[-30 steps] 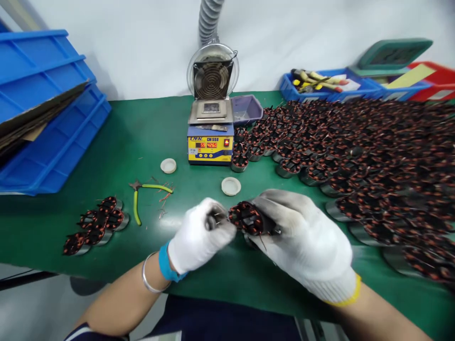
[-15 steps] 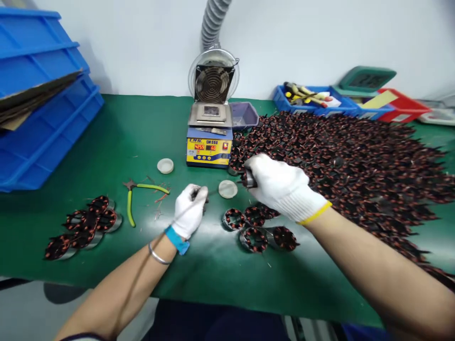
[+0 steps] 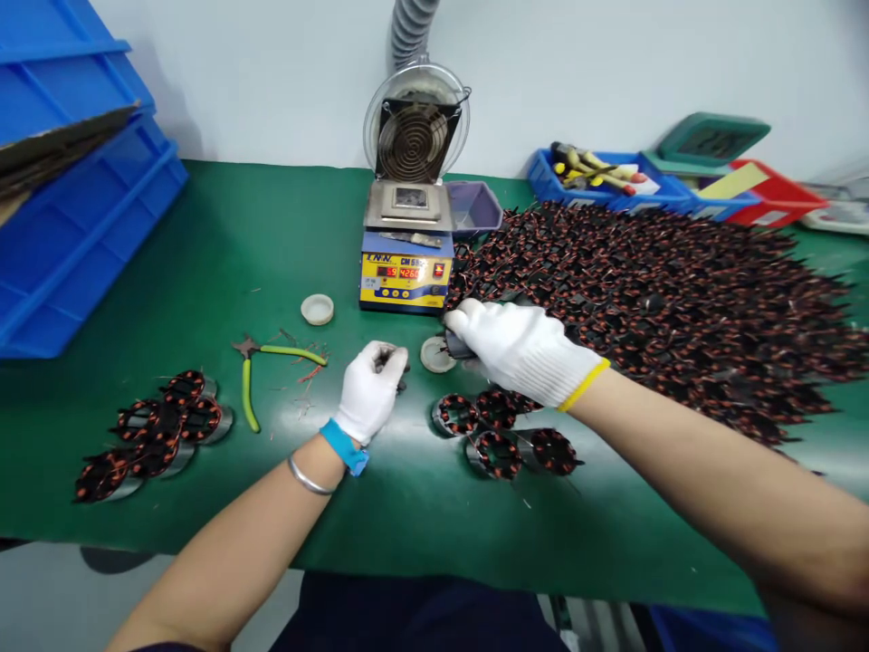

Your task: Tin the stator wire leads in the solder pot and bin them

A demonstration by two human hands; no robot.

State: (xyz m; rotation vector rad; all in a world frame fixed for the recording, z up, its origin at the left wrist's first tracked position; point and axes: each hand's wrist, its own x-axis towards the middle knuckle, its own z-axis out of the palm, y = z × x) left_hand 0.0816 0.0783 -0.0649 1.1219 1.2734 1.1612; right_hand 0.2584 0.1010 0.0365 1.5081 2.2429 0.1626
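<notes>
My right hand (image 3: 520,349), in a white glove, grips a wound metal ring (image 3: 458,346) over the edge of a small white dish (image 3: 436,354). My left hand (image 3: 372,389), gloved too, has thumb and fingers pinched together left of that dish; what lies between them is dark and too small to name. Several wound rings (image 3: 498,454) stand below my right hand. Another group (image 3: 159,453) sits at the left. Behind the dish is a blue and yellow soldering pot (image 3: 405,272) with a metal top.
Green-handled cutters (image 3: 248,389) lie beside wire scraps, near a second white dish (image 3: 317,310). A large heap of wound rings (image 3: 644,308) covers the right side. Blue crates (image 3: 88,217) stand at left, tool bins (image 3: 611,188) behind the heap, a purple tray (image 3: 473,208) by the pot.
My right hand has moved left with the ring, from beside the dish to over its edge. My left hand has shifted slightly right. The camera view has tilted a little.
</notes>
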